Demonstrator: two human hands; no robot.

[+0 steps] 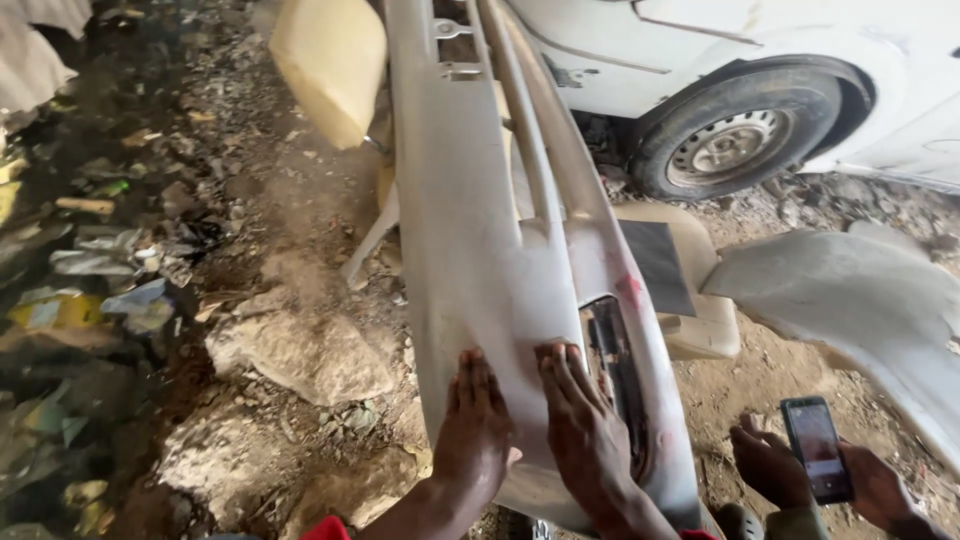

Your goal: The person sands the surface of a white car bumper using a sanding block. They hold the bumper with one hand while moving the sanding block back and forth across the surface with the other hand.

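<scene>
A long grey-white car bumper [470,220] runs from the top of the view down to me, dusty and sanded, with a dark opening near its lower right. My left hand [472,425] lies flat on the bumper's lower face, fingers together and pointing up. Beside it my right hand [585,430] presses a small piece of brownish sandpaper [556,348] under its fingertips, just left of the dark opening. A red smear marks the bumper above that opening.
Another person's hands [770,465] hold a phone [815,448] at the lower right. A white car with a wheel [735,135] stands at the top right. A cream plastic chair [690,300] sits under the bumper. Another grey body panel [860,300] lies right. Rocks and litter cover the left ground.
</scene>
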